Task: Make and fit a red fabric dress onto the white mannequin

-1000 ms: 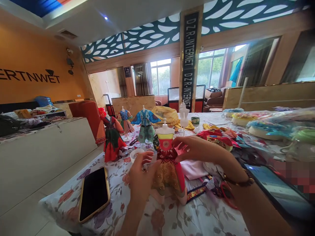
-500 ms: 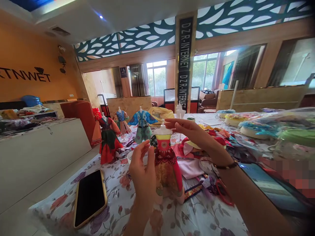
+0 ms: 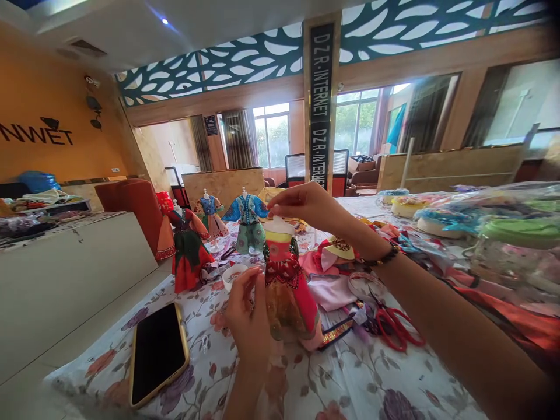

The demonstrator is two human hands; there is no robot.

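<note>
A small white dress-form mannequin (image 3: 280, 225) stands upright in front of me. It wears a red top with a yellow band and a red and brown skirt (image 3: 286, 306). My right hand (image 3: 301, 204) is at the mannequin's neck, thumb and fingertips brought together; whether they grip the neck knob or something thin is hidden. My left hand (image 3: 249, 315) is beside the garment's left side, its fingers curled in towards the thumb; what lies between them does not show.
Dressed mannequins in red (image 3: 186, 251) and blue (image 3: 248, 219) stand behind on the left. A phone (image 3: 158, 356) lies at front left, a white tape roll (image 3: 231, 277) near my left hand. Right are red scissors (image 3: 396, 326), fabric pieces, trim (image 3: 336, 332) and a green-lidded jar (image 3: 520, 245).
My right hand has moved left and its fingertips have come together over the mannequin's neck. My left hand is slightly lower. The view has shifted, showing more of the scissors.
</note>
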